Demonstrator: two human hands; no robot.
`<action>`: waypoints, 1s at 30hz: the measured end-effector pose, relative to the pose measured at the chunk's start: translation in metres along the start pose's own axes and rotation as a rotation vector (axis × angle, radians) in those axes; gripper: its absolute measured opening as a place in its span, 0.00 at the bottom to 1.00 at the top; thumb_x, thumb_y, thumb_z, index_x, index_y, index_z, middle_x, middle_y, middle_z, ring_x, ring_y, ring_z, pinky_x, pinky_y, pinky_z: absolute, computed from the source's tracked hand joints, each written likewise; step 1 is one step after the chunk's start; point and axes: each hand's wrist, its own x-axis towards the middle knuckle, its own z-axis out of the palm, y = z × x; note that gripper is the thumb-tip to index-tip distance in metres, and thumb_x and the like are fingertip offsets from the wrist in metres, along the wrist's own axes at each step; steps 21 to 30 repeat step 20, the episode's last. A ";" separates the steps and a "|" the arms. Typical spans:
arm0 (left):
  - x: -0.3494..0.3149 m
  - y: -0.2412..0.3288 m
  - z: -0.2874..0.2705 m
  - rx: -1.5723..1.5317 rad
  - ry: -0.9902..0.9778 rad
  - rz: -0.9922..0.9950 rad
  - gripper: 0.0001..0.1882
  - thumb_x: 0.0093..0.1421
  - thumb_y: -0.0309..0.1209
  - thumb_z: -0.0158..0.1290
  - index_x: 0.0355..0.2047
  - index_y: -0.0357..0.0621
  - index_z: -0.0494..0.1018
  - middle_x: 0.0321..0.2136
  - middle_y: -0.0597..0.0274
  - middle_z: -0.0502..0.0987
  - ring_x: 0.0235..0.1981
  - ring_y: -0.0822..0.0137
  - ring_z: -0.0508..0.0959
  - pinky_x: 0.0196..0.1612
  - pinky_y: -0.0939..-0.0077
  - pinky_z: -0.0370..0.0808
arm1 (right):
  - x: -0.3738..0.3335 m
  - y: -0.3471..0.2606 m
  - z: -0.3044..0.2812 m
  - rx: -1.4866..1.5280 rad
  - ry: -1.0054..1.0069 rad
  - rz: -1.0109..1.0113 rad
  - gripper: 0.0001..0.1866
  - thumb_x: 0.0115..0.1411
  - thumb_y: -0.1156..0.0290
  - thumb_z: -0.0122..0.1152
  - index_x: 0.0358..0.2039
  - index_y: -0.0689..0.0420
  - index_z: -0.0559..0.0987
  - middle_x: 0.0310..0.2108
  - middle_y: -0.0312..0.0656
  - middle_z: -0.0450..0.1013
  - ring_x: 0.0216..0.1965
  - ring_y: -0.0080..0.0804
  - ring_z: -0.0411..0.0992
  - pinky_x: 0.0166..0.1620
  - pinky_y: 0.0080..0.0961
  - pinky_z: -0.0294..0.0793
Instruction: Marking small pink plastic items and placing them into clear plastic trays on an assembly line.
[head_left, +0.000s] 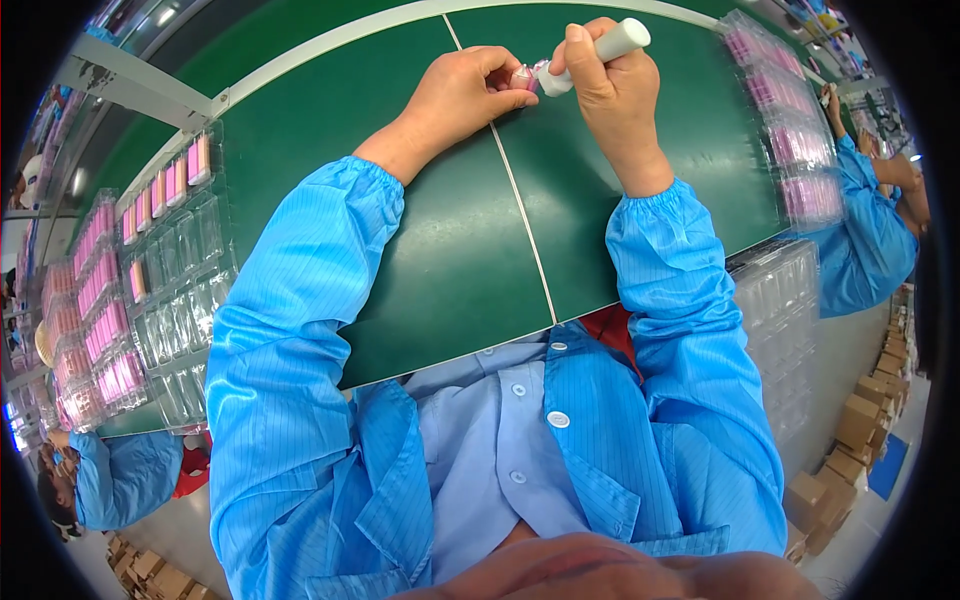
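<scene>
Both of my hands meet above the far part of the green table [440,270]. My left hand [460,90] pinches a small pink piece with a shiny band [523,77] between thumb and fingertips; its exact kind I cannot make out. Wrapped around a pale, white-grey cylindrical hand tool [625,38] is my right hand [618,95], thumb along its side. The tool tilts, its rounded end up to the right and its wider white head down to the left. That head sits right by the pink piece; whether they touch is hard to tell.
Clear plastic trays [185,325] at the left hold several pink tubes [172,183]. More filled trays [785,110] line the right edge, above stacked clear trays [780,320]. A metal post [150,90] stands at the far left. Co-workers in blue sit on both sides [140,475].
</scene>
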 end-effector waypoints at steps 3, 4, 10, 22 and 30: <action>-0.001 0.001 0.000 -0.002 0.008 0.006 0.15 0.52 0.35 0.68 0.37 0.43 0.78 0.33 0.61 0.81 0.35 0.67 0.82 0.41 0.73 0.78 | 0.001 0.003 0.002 -0.061 -0.025 0.017 0.17 0.69 0.63 0.54 0.25 0.59 0.75 0.21 0.32 0.74 0.24 0.17 0.68 0.28 0.17 0.66; -0.003 0.002 0.000 -0.044 0.009 0.005 0.16 0.52 0.35 0.68 0.38 0.43 0.78 0.33 0.61 0.81 0.35 0.68 0.82 0.41 0.73 0.78 | 0.001 0.003 0.002 -0.056 -0.021 0.018 0.16 0.68 0.62 0.56 0.25 0.59 0.75 0.20 0.34 0.74 0.23 0.19 0.70 0.27 0.19 0.68; -0.003 0.000 -0.001 -0.088 0.010 0.008 0.16 0.51 0.33 0.69 0.37 0.43 0.77 0.32 0.62 0.81 0.35 0.69 0.81 0.41 0.75 0.78 | 0.004 0.001 -0.010 0.135 0.047 0.102 0.14 0.67 0.63 0.56 0.27 0.59 0.75 0.21 0.37 0.75 0.21 0.18 0.67 0.24 0.18 0.65; -0.003 0.010 0.004 -0.002 0.042 -0.001 0.17 0.50 0.36 0.70 0.33 0.41 0.75 0.31 0.60 0.80 0.33 0.66 0.82 0.39 0.75 0.79 | -0.001 -0.005 -0.012 0.170 -0.007 0.099 0.13 0.69 0.67 0.50 0.28 0.59 0.75 0.24 0.36 0.75 0.17 0.12 0.61 0.21 0.14 0.59; -0.003 0.010 0.004 -0.002 0.042 -0.001 0.17 0.50 0.36 0.70 0.33 0.41 0.75 0.31 0.60 0.80 0.33 0.66 0.82 0.39 0.75 0.79 | -0.001 -0.005 -0.012 0.170 -0.007 0.099 0.13 0.69 0.67 0.50 0.28 0.59 0.75 0.24 0.36 0.75 0.17 0.12 0.61 0.21 0.14 0.59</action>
